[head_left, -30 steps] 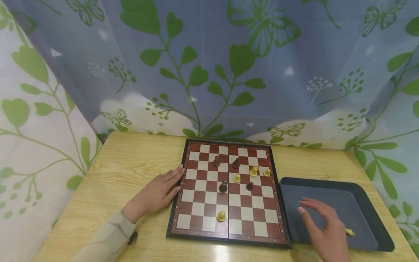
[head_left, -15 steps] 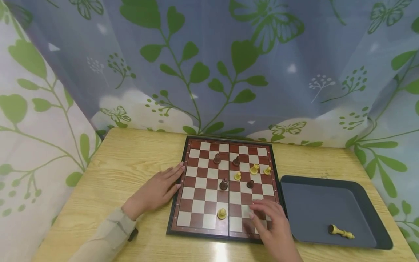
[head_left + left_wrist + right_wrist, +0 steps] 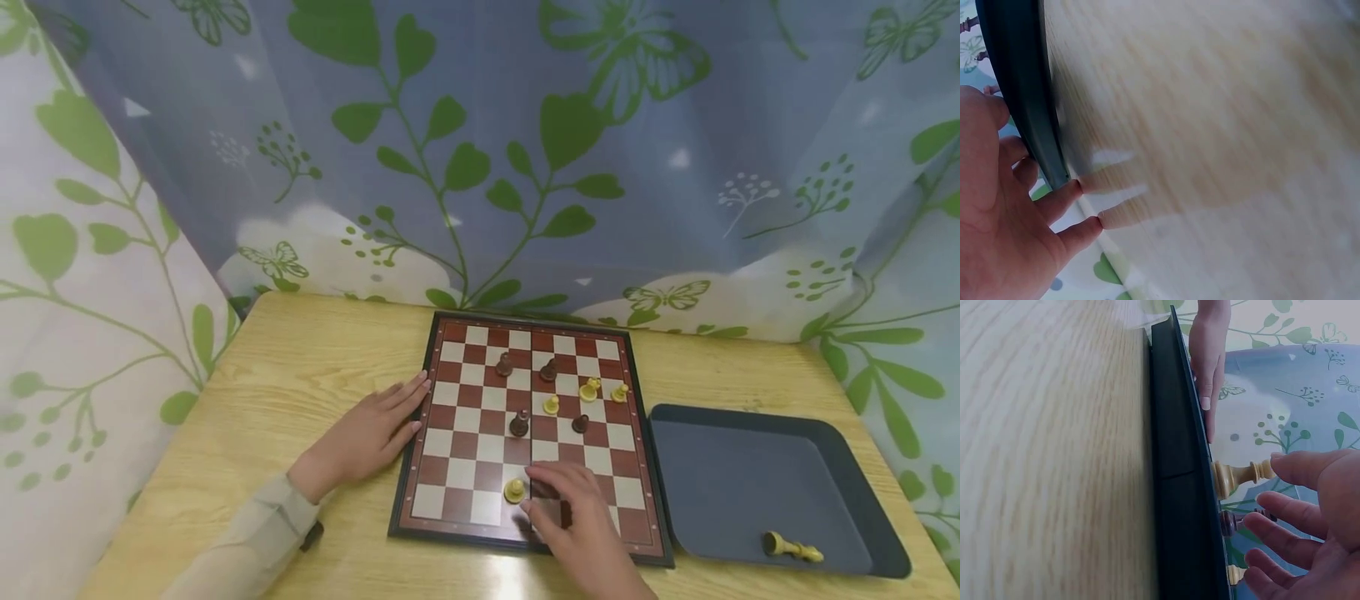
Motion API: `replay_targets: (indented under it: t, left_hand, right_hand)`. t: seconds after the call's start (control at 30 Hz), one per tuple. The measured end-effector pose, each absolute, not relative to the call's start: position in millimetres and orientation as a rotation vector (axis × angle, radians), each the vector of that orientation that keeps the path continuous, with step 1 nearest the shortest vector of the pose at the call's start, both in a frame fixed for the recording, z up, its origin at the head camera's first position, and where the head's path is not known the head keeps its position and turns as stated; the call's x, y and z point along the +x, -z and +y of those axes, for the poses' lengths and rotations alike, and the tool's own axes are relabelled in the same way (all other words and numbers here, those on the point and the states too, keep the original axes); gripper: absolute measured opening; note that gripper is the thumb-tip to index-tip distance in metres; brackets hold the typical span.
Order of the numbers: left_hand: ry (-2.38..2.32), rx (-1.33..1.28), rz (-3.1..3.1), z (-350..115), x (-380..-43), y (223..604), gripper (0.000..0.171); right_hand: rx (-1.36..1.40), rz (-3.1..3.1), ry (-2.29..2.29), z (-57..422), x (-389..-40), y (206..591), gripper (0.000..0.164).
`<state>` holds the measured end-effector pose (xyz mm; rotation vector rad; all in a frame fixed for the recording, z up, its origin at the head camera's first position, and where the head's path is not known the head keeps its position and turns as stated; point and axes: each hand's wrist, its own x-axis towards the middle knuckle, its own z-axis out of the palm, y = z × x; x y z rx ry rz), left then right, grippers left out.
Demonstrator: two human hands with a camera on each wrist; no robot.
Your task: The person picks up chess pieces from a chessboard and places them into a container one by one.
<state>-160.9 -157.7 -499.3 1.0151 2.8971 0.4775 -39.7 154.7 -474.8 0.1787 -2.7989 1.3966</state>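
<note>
Right hand [image 3: 583, 523]: grip spread, thumb apart from fingers | pale-yellow, slender-necked chess piece [image 3: 514, 492]: stands upright on the flat red-and-white chequered board [image 3: 437, 443], just left of those fingertips (thumb contact unclear) | nearer: right; left hand [image 3: 367, 433] touches board's edge

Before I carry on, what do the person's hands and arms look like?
The left hand and right hand are bare, no gloves or rings visible. A pale beige sleeve shows on the left, a small dark object beside it. No sleeve shows on the right.
</note>
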Motion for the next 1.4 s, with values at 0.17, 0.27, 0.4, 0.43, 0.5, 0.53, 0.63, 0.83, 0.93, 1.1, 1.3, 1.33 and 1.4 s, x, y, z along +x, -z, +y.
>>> replay_targets:
  t: [0.17, 0.27, 0.4, 0.43, 0.5, 0.53, 0.63, 0.83, 0.93, 1.1, 1.3, 1.33, 1.4]
  left_hand:
    - [-0.466, 1.009, 2.893, -157.7, -161.6, 499.0, 0.059]
    - [-0.477, 1.029, 2.884, -157.7, -162.3, 498.7, 0.059]
    - [-0.494, 1.070, 2.852, -157.2, -163.5, 498.4, 0.059]
    - [-0.498, 1.077, 2.846, -157.0, -163.9, 498.5, 0.059]
    - [-0.509, 1.080, 2.838, -157.0, -164.9, 498.7, 0.060]
    - [-0.512, 1.079, 2.838, -157.2, -165.6, 499.2, 0.060]
    - [-0.529, 1.072, 2.830, -157.6, -167.0, 500.5, 0.060]
    - [-0.565, 1.071, 2.802, -156.8, -165.7, 499.5, 0.062]
    - [-0.581, 1.065, 2.795, -156.4, -164.8, 499.2, 0.061]
    - [-0.601, 1.025, 2.794, -158.0, -163.7, 498.6, 0.061]
    - [-0.578, 1.026, 2.817, -160.8, -164.5, 497.5, 0.062]
    - [-0.576, 1.026, 2.821, -161.3, -164.6, 497.3, 0.062]
    - [-0.568, 1.018, 2.829, -162.4, -164.9, 497.1, 0.062]
  right_hand:
    - [0.206, -2.779, -1.392, 152.1, -42.3, 477.0, 0.032]
    - [0.216, -2.787, -1.370, 150.8, -42.6, 478.0, 0.030]
    - [0.218, -2.802, -1.339, 150.2, -41.9, 478.2, 0.027]
    - [0.219, -2.799, -1.335, 150.1, -41.9, 478.1, 0.027]
    - [0.226, -2.788, -1.325, 149.7, -42.3, 477.7, 0.028]
    - [0.229, -2.782, -1.322, 149.5, -42.6, 477.5, 0.029]
    - [0.228, -2.772, -1.314, 148.5, -43.5, 476.6, 0.030]
    - [0.190, -2.780, -1.331, 148.8, -44.9, 474.5, 0.025]
    - [0.180, -2.767, -1.323, 150.0, -44.5, 473.6, 0.026]
    - [0.219, -2.676, -1.316, 151.6, -43.0, 471.3, 0.031]
    - [0.244, -2.596, -1.293, 156.4, -42.6, 467.5, 0.032]
    - [0.237, -2.597, -1.281, 157.9, -42.0, 466.8, 0.031]
    - [0.219, -2.595, -1.262, 161.6, -41.3, 465.2, 0.028]
